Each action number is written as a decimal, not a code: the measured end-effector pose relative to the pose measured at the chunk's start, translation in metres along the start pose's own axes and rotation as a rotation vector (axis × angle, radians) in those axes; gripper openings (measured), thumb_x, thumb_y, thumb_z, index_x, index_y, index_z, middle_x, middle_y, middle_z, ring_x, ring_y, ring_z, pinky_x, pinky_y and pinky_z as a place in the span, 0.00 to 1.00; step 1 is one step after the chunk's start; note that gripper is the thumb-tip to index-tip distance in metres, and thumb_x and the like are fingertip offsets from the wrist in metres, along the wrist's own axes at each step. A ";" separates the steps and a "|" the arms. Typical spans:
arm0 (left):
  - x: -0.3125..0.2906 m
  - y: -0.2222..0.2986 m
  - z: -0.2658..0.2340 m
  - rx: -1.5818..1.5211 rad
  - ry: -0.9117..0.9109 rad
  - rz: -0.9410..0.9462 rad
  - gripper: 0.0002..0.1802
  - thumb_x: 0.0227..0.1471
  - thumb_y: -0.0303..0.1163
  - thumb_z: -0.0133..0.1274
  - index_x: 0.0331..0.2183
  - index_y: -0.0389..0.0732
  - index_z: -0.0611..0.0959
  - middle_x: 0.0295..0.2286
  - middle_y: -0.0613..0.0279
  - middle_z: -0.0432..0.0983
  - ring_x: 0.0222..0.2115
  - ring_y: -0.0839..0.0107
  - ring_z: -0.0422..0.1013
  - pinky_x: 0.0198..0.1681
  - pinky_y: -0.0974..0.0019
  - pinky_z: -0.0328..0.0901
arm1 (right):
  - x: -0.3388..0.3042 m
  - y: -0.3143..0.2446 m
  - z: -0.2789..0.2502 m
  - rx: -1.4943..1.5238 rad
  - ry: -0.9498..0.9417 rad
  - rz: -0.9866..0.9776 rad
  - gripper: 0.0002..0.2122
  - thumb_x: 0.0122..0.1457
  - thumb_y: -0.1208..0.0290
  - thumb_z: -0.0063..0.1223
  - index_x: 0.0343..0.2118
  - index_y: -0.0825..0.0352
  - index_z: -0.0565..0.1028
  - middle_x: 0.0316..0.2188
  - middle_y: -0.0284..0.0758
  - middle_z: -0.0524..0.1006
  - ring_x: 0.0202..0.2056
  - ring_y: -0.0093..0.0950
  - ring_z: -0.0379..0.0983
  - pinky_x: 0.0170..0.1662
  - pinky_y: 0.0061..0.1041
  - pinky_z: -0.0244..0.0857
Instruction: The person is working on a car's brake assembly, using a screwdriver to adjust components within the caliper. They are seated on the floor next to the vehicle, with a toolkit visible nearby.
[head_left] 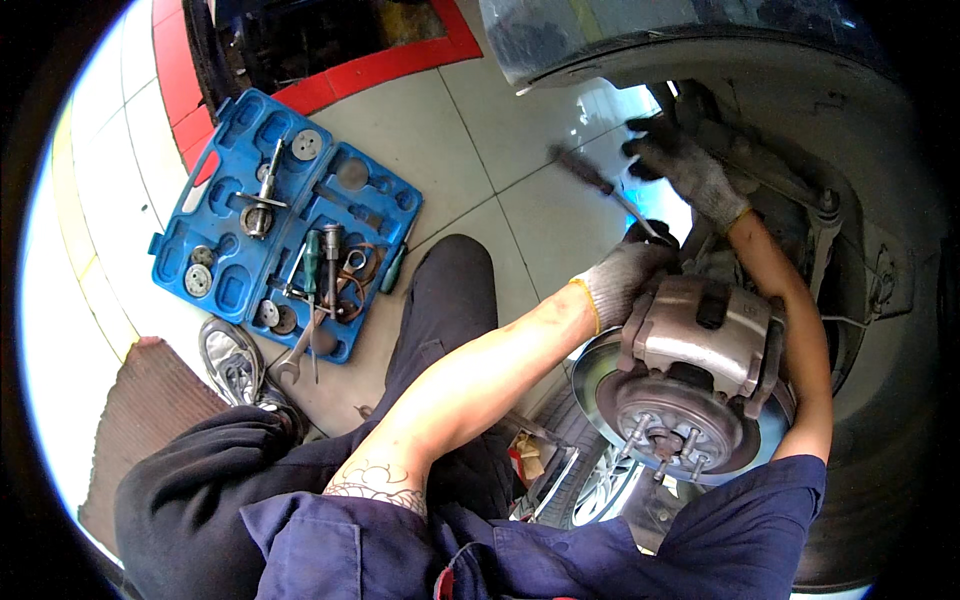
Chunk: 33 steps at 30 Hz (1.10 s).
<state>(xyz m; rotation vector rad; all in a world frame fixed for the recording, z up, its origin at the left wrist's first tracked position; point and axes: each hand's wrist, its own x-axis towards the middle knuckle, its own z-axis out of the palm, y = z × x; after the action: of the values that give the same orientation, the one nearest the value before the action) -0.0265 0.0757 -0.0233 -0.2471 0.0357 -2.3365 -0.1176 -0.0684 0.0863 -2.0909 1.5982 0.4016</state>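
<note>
My left hand (632,277), in a grey glove with dark fingers, is just behind the brake caliper (690,325). Its fingers close around the metal end of a hand tool with a dark handle (583,169). That handle points away to the upper left and is blurred, so its exact kind is unclear. My right hand (690,175), gloved alike, reaches over the caliper's far side with fingers spread, apart from the handle. Below the caliper sits the brake disc and wheel hub (665,425) with several bare studs. What the tool's end touches is hidden.
A blue tool case (225,265) lies unfolded on the tiled floor at left, holding round metal discs, a screwdriver (312,255) and a wrench (297,350). The wheel arch (890,250) encloses the right side. A tyre (575,420) lies beneath my arms.
</note>
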 end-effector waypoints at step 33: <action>0.007 0.000 -0.023 0.206 -0.066 0.102 0.10 0.52 0.28 0.51 0.39 0.40 0.74 0.37 0.62 0.68 0.37 0.73 0.68 0.44 0.68 0.65 | 0.006 -0.033 0.009 0.397 0.190 0.142 0.27 0.65 0.45 0.31 0.53 0.66 0.64 0.41 0.44 0.77 0.33 0.33 0.78 0.35 0.31 0.75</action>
<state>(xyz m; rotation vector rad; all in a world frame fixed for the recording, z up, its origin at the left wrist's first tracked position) -0.0357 0.0699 -0.0446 -0.2134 -0.2189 -2.2090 -0.0837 -0.0619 0.0818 -1.7609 1.7716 -0.0717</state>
